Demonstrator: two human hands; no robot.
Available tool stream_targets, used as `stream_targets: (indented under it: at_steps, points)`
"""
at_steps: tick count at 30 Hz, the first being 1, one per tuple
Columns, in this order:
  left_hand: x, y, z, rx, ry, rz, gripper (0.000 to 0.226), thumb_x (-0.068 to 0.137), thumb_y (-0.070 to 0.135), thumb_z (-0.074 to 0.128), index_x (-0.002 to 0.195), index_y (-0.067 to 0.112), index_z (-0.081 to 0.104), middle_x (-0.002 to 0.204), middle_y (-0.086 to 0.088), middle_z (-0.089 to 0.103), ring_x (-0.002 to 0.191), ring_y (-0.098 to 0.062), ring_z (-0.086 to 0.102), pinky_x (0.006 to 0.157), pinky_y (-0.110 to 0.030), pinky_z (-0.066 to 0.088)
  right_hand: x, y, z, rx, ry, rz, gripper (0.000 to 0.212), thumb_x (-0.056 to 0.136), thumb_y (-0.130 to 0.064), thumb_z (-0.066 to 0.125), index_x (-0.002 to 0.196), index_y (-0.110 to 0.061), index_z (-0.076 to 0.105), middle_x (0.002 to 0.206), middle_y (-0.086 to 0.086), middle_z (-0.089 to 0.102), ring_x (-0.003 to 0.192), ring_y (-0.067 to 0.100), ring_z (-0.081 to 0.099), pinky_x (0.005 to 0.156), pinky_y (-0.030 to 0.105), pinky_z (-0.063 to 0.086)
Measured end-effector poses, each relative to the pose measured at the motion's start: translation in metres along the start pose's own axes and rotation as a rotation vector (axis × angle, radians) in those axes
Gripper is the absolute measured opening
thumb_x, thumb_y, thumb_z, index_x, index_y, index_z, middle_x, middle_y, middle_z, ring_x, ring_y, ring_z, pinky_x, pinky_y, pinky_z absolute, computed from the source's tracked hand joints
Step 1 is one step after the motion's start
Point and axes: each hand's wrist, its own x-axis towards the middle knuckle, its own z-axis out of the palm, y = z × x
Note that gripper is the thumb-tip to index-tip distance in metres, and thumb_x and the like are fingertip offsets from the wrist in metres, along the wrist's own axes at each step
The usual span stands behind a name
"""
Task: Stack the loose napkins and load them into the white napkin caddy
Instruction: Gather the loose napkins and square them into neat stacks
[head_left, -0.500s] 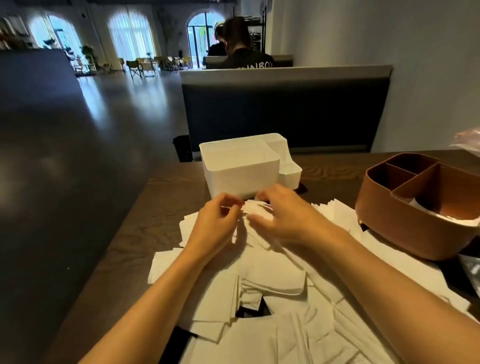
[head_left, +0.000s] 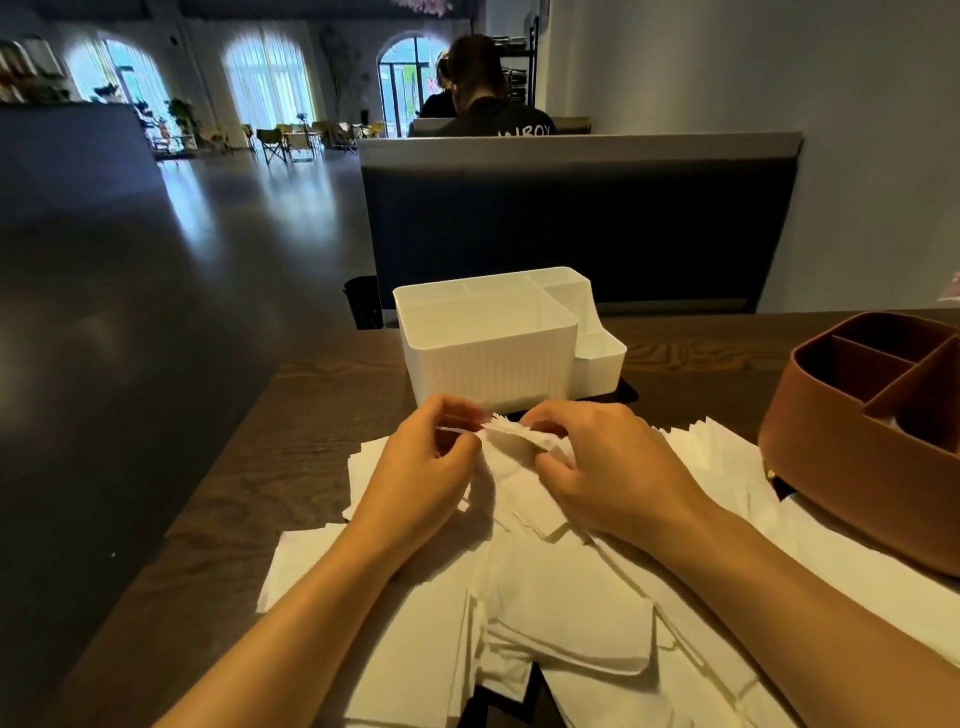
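Loose white napkins (head_left: 571, 618) lie scattered in a wide heap across the dark wooden table (head_left: 228, 519). The white napkin caddy (head_left: 488, 358) stands just beyond the heap, its large front compartment showing nothing inside. My left hand (head_left: 421, 467) and my right hand (head_left: 608, 467) meet in front of the caddy, both pinching a small bunch of napkins (head_left: 511, 431) by its edges, lifted a little above the pile.
A brown divided caddy (head_left: 852, 467) sits at the right, some white paper in one compartment. The table's left edge drops to a dark floor. Behind the table stands a dark booth back (head_left: 571, 223), with a person seated beyond it.
Both hands have raised the bunch of napkins slightly and drawn the fingers tighter on its edges. The view has tilted up a little.
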Motion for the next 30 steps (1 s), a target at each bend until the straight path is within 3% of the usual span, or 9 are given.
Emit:
stream_targets:
  at_steps: [5,8,12,15,19,22,26,28,30]
  points:
    - [0.000,0.001,0.002,0.014,-0.049,0.065,0.016,0.101,0.021,0.058,0.113,0.031,0.060,0.110,0.016,0.067,0.096,0.002,0.066,0.075,-0.015,0.055,0.002,0.007,0.001,0.137,0.137,-0.006,0.024,0.096,-0.032,0.065,0.120,-0.027,0.068,0.110,-0.006,0.073,0.095,0.014,0.067,0.089,0.037,0.060]
    - [-0.001,0.000,0.002,0.025,-0.051,0.103,0.015,0.100,0.026,0.063,0.113,0.032,0.060,0.108,0.016,0.068,0.093,0.006,0.066,0.074,-0.013,0.055,0.001,0.004,0.000,0.148,0.112,-0.038,0.026,0.096,-0.039,0.064,0.120,-0.031,0.069,0.111,-0.011,0.072,0.097,0.010,0.066,0.090,0.037,0.060]
    - [-0.001,0.000,-0.001,0.001,-0.023,0.090,0.021,0.101,0.015,0.060,0.113,0.032,0.060,0.112,0.015,0.068,0.101,-0.002,0.068,0.078,-0.017,0.058,-0.009,-0.006,-0.007,-0.052,-0.126,-0.065,0.069,0.085,-0.078,0.051,0.143,-0.042,0.047,0.134,-0.018,0.060,0.117,0.007,0.055,0.093,0.034,0.055]
    - [0.000,0.004,-0.002,-0.083,-0.004,0.046,0.027,0.101,0.004,0.055,0.113,0.027,0.063,0.113,0.010,0.068,0.106,-0.008,0.066,0.072,-0.015,0.057,-0.017,-0.014,-0.008,-0.251,-0.257,-0.085,0.090,0.079,-0.086,0.048,0.154,-0.041,0.024,0.149,-0.016,0.047,0.127,0.013,0.047,0.100,0.038,0.048]
    - [-0.002,0.014,-0.006,-0.301,0.004,0.083,0.023,0.100,-0.001,0.055,0.114,0.014,0.067,0.112,-0.001,0.073,0.101,-0.015,0.073,0.076,-0.022,0.059,-0.017,-0.010,-0.006,-0.157,-0.077,-0.127,0.054,0.088,-0.073,0.051,0.133,-0.043,0.044,0.120,-0.018,0.065,0.099,0.009,0.060,0.085,0.037,0.056]
    - [-0.005,0.017,-0.008,-0.430,-0.052,0.087,0.026,0.100,-0.005,0.053,0.116,0.010,0.065,0.115,-0.006,0.073,0.100,-0.023,0.075,0.080,-0.032,0.062,-0.015,-0.007,-0.006,-0.099,-0.010,-0.115,0.043,0.093,-0.060,0.055,0.131,-0.039,0.050,0.110,-0.016,0.069,0.090,0.011,0.066,0.081,0.037,0.059]
    - [-0.006,0.013,-0.007,-0.274,-0.063,0.145,0.042,0.095,-0.009,0.059,0.125,0.020,0.057,0.127,0.003,0.065,0.110,-0.013,0.069,0.084,-0.029,0.061,-0.009,-0.003,-0.007,0.001,0.173,-0.102,0.028,0.095,-0.039,0.063,0.122,-0.030,0.060,0.098,-0.009,0.071,0.079,0.012,0.066,0.069,0.031,0.058]
    - [-0.006,0.010,-0.008,-0.171,-0.080,0.168,0.053,0.093,0.001,0.068,0.136,0.028,0.049,0.131,0.013,0.060,0.114,-0.002,0.065,0.089,-0.022,0.058,-0.005,-0.001,-0.010,0.217,0.253,-0.113,0.014,0.096,-0.028,0.063,0.110,-0.026,0.062,0.087,-0.009,0.068,0.072,0.012,0.064,0.062,0.028,0.056]
    - [-0.006,0.008,-0.008,-0.196,-0.141,0.138,0.056,0.094,0.007,0.069,0.140,0.029,0.045,0.130,0.010,0.061,0.113,-0.005,0.067,0.088,-0.023,0.058,-0.004,-0.005,-0.015,0.491,0.263,-0.120,0.015,0.099,-0.022,0.063,0.111,-0.029,0.060,0.093,-0.009,0.068,0.084,0.010,0.067,0.067,0.022,0.058]
